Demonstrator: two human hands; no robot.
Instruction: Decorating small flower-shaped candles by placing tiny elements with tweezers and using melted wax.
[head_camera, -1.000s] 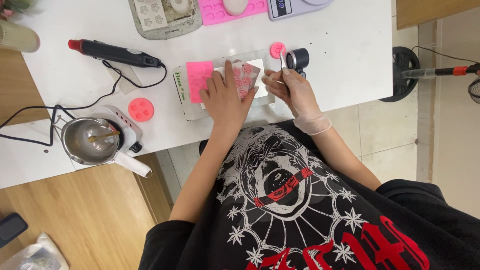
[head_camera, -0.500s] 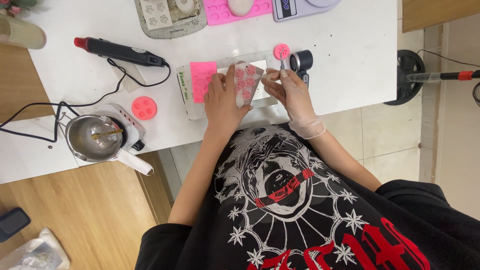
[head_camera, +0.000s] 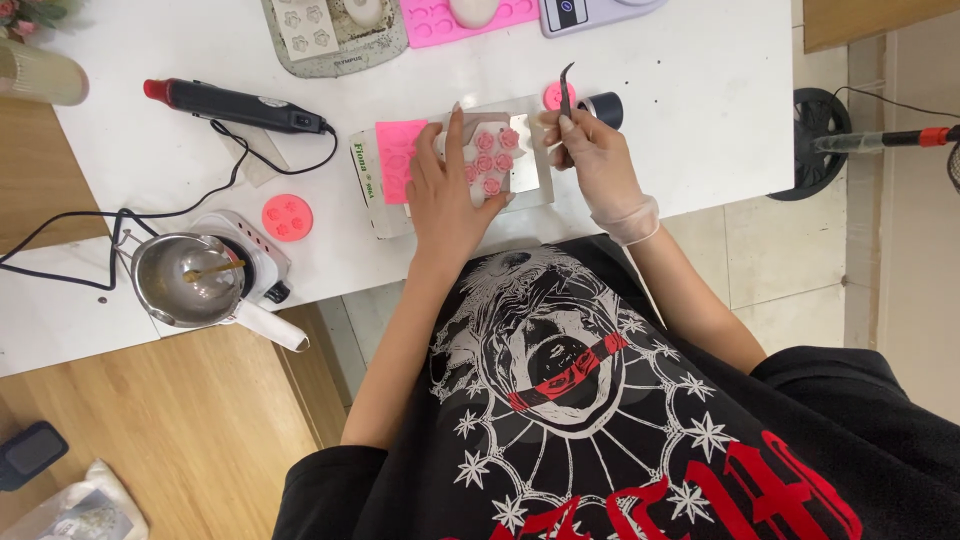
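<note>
Head view: left hand lies flat, fingers spread, pinning the small sheet of pink flower pieces on the white box; gloved right hand pinches tweezers just right of it. Best keep that sheet pinned and lift each piece by its edge, not the face

White flat box under left hand; scale's dark screen.

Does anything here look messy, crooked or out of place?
A few things. The sheet of pink discs lies askew on the box under the left hand. The box overhangs the table edge. The pot sits near the edge, handle jutting off. Only the right hand is gloved.
</note>
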